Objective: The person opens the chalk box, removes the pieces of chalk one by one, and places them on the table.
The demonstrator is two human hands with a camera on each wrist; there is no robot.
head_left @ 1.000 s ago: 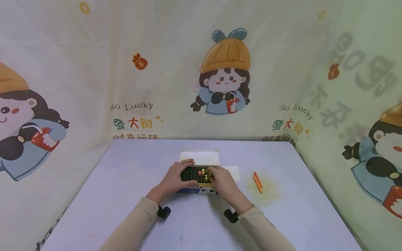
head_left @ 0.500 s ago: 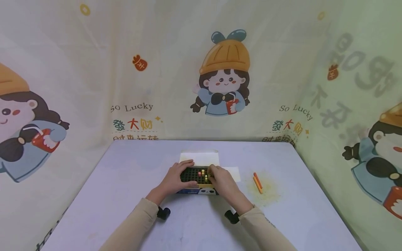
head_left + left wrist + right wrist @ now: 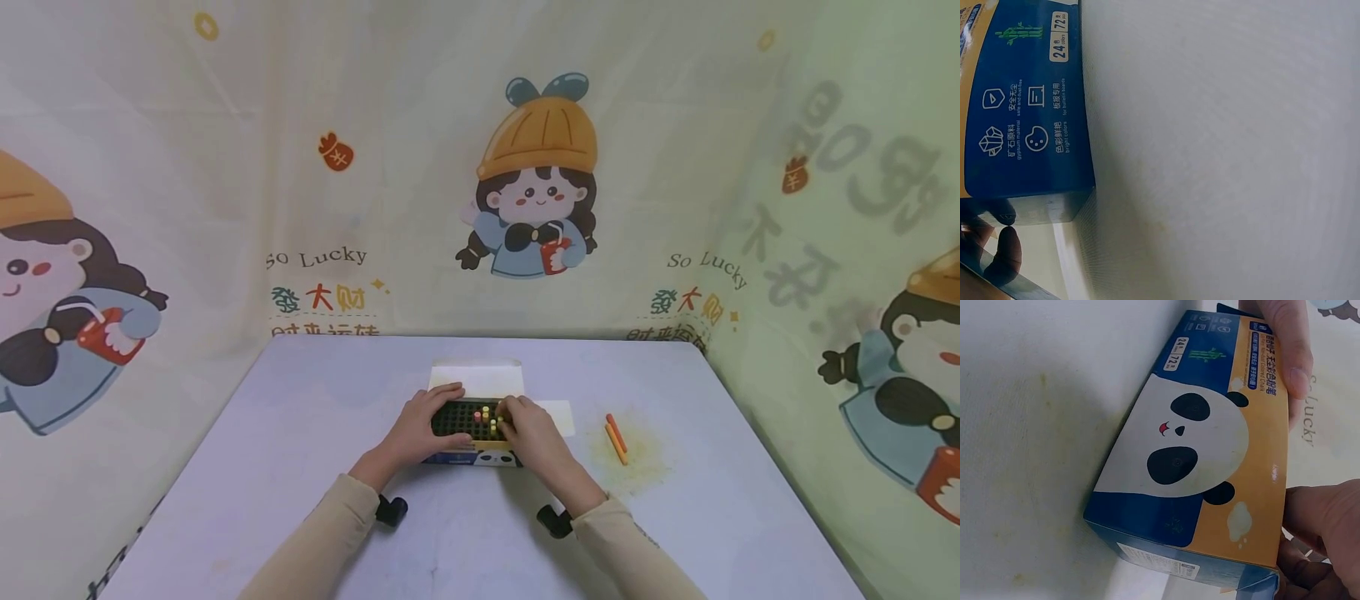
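Box (image 3: 497, 457) steadied at one end

The left hand (image 3: 411, 429) grips the box's left end, thumb near, fingers far, probably to stop it sliding; the right hand (image 3: 531, 430) bends its fingers over the right end, though from here I can't tell whether they pinch anything; right of the box lie two orange sticks (image 3: 614, 442); inside it chalks (image 3: 486, 412) stand, seemingly kept apart by the black grid (image 3: 452, 421); behind it a white flap (image 3: 476, 380) lies back, baring the top.
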